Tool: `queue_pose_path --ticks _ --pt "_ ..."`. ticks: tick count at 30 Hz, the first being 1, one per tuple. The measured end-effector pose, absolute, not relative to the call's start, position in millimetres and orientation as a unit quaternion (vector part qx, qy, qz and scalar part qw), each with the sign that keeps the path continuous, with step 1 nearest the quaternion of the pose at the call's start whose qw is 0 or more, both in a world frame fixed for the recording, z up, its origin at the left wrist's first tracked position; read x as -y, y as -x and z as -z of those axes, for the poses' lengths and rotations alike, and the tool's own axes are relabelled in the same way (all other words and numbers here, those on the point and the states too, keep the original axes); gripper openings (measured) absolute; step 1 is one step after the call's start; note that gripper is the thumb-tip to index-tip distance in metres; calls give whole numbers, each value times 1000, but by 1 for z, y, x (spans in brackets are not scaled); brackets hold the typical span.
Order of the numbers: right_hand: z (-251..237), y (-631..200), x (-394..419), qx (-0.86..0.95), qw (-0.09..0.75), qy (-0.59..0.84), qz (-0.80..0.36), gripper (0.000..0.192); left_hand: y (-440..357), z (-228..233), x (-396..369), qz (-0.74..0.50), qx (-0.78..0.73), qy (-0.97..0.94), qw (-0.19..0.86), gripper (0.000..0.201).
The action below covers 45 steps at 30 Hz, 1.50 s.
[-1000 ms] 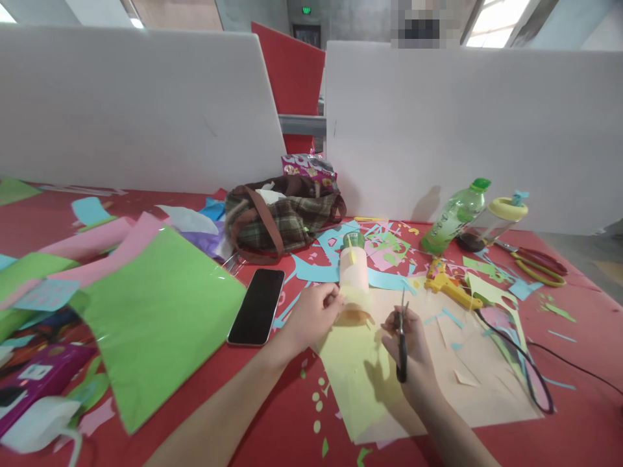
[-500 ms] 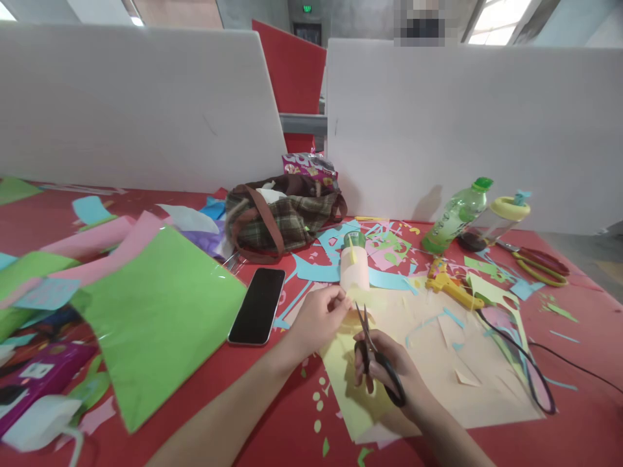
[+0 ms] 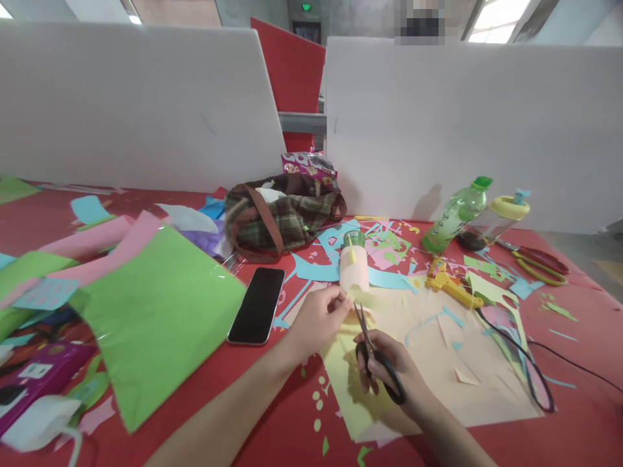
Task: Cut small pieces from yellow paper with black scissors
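My left hand (image 3: 315, 319) pinches the upper edge of a pale yellow paper sheet (image 3: 348, 386) that lies on the red table (image 3: 591, 363). My right hand (image 3: 393, 370) grips black scissors (image 3: 372, 353), blades apart, tips pointing up at the pinched edge next to my left fingers. Just behind stands a small paper-wrapped bottle with a green cap (image 3: 354, 263).
A black phone (image 3: 257, 305) lies left of my hands, beside a large green sheet (image 3: 156, 318). Behind are a plaid bag (image 3: 280, 217), a yellow glue gun (image 3: 450, 285) with its black cord (image 3: 523, 357), a green bottle (image 3: 455, 216), red-and-yellow scissors (image 3: 538, 266) and paper scraps. White partitions (image 3: 467, 123) close the back.
My right hand swung the scissors left, from beside the sheet to the edge that my left hand pinches, and the blades opened. My left hand stayed in place.
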State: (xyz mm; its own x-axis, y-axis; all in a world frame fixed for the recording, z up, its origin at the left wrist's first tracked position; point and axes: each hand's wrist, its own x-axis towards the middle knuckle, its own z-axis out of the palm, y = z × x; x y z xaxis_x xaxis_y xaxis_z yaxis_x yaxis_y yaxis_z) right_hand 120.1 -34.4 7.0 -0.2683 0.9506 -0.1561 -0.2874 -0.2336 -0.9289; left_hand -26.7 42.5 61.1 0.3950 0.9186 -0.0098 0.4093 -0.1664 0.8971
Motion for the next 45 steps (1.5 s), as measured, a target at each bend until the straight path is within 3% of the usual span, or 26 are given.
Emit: queue_pose_path --ticks 26,32,45 --pt "-11 -119 32 417 499 386 -654 27 14 -58 -29 -269 -414 -628 602 21" --pt "-9 -119 32 421 498 390 -650 34 12 -56 -25 -270 -405 -616 619 21" --pt "-10 -120 33 407 504 398 -650 29 7 -52 -18 -304 -406 -609 610 20"
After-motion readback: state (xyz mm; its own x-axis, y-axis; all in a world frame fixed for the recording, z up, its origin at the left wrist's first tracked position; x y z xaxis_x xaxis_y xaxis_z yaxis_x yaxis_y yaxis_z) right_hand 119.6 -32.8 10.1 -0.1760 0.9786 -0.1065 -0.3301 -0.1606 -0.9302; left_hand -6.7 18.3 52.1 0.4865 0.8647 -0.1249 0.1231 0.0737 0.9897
